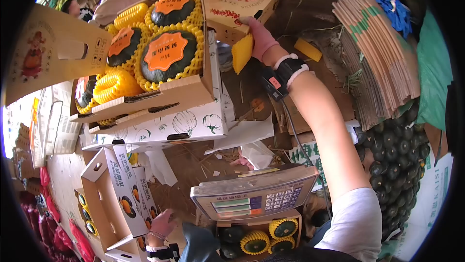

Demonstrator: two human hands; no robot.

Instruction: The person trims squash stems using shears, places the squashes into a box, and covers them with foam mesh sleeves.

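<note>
Right hand (262, 40) at angular cardboard box (240, 1) and textured yellow foam (242, 53), left hand (163, 224) near long carton (116, 180), fingers (247, 21) of unclear grip

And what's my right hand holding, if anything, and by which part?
Can't tell for certain: your right hand is at the near edge of a box, with yellow foam beside the hand; any grip is hidden.
</note>
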